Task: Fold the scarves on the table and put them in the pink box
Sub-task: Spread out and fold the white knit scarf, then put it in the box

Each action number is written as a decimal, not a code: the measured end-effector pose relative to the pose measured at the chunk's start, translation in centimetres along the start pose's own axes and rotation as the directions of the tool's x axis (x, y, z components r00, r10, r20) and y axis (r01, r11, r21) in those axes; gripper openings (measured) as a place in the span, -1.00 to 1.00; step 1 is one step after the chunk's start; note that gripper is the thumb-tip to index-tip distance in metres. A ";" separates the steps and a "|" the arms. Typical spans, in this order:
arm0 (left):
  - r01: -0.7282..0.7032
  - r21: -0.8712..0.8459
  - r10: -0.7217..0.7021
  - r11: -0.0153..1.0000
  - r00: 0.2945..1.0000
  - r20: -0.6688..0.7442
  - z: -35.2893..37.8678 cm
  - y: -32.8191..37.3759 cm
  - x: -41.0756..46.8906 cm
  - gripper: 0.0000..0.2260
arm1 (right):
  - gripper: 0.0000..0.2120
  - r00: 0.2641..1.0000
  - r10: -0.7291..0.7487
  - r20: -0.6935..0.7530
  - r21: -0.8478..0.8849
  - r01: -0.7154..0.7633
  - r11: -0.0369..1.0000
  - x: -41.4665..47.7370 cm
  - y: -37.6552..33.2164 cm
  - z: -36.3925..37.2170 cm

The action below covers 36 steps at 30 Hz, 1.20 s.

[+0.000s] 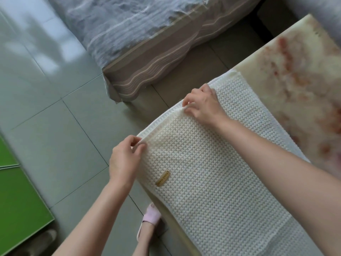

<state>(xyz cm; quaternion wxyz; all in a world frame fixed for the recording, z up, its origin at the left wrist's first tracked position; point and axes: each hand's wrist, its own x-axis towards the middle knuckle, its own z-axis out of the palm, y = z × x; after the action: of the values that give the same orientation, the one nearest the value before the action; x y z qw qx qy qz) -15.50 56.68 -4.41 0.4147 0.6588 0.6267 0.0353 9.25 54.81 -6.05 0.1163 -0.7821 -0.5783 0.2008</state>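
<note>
White knit scarf (212, 172) is lying flat along the table (295, 71)'s left side. L hand (125, 159) is pinching its left edge nr the tan label (162, 177); R hand (203, 106) is pinching same edge farther along.

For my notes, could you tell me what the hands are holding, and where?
The left hand and right hand pinch the white scarf along one edge.
</note>
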 end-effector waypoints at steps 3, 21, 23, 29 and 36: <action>-0.054 -0.137 0.042 0.989 0.995 -0.088 -0.3 0.5 1.4 -0.95 | -0.92 0.963 0.194 -0.189 0.150 -0.167 0.974 0.9 -0.2 -0.8; -0.499 0.252 0.527 0.829 0.848 -0.055 3.2 1.1 1.3 -0.62 | -0.67 0.907 0.379 -0.184 0.214 -0.339 0.916 -1.3 5.0 -2.5; -0.602 0.272 0.607 0.750 0.791 0.076 4.9 2.4 0.8 -0.57 | -0.67 0.923 0.359 -0.138 0.172 -0.335 0.926 -1.1 5.8 -2.7; -0.668 0.328 0.551 0.667 0.740 0.386 9.6 7.2 0.5 -0.41 | -0.53 0.919 0.357 -0.165 0.073 -0.350 0.934 0.5 6.6 -3.2; -0.669 0.431 0.510 0.606 0.742 0.435 12.5 10.3 3.1 -0.35 | -0.66 0.694 0.663 -0.281 0.238 -0.619 0.748 -1.7 10.3 -4.1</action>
<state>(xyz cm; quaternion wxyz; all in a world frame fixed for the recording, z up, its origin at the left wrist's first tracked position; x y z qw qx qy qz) 0.43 54.42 -7.94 0.2467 0.9188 0.2903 -0.1038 19.53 50.29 -6.33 0.1879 -0.9482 -0.2248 0.1227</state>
